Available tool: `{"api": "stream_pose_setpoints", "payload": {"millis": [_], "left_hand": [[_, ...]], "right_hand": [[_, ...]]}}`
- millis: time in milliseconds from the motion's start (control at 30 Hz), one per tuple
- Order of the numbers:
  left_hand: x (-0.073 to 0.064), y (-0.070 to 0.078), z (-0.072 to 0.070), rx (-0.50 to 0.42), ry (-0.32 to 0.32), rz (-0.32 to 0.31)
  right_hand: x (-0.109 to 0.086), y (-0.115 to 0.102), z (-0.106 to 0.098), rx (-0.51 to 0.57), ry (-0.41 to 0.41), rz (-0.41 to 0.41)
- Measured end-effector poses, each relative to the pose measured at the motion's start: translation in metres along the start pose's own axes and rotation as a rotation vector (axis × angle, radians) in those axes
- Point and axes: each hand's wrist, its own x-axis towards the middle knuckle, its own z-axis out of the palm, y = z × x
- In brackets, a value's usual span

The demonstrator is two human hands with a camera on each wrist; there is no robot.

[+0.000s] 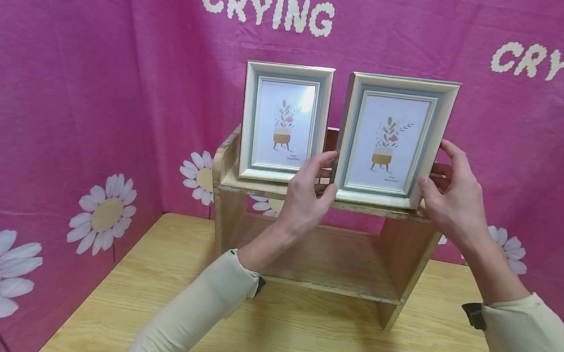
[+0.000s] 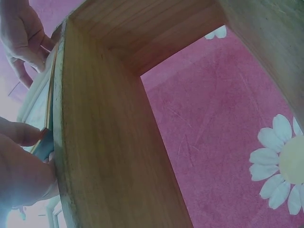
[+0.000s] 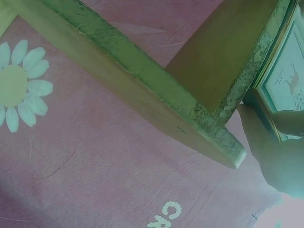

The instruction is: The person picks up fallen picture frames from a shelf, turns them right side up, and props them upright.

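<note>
Two cream picture frames with blue-grey inner borders stand side by side on top of a small wooden shelf [image 1: 320, 253]. Each shows a print of a potted plant. My left hand [image 1: 309, 193] holds the lower left edge of the right picture frame [image 1: 389, 144]. On the opposite side my right hand [image 1: 455, 198] grips the same frame, its thumb at the front edge and fingers toward the back. Left of my hands, the other picture frame [image 1: 285, 122] stands upright. In the left wrist view, the held frame [image 2: 40, 102] appears edge-on by the shelf board.
The shelf stands on a light wooden table [image 1: 306, 343]. Its lower compartment faces me, with side panels at both ends. Behind and to the left hangs a pink cloth [image 1: 169, 74] with white daisies and lettering.
</note>
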Motion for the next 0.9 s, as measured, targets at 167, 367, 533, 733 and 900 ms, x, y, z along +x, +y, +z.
{"api": "stream_pose_setpoints", "payload": {"millis": [167, 367, 533, 733, 900], "left_hand": [[0.0, 0.0, 0.0, 0.014, 0.0, 0.013], [0.0, 0.002, 0.001, 0.026, 0.006, 0.028], [0.0, 0.004, 0.003, 0.018, 0.005, 0.051], [-0.002, 0.004, 0.005, 0.028, 0.0, 0.08], [-0.003, 0.005, 0.007, 0.036, 0.0, 0.092]], "right_hand": [[0.006, 0.0, 0.0, -0.003, -0.02, 0.019], [0.013, 0.0, 0.001, 0.004, -0.041, 0.041], [0.019, 0.0, 0.003, 0.002, -0.045, 0.049], [0.023, -0.001, 0.006, -0.029, -0.049, 0.065], [0.028, -0.001, 0.008, -0.056, -0.048, 0.065]]}}
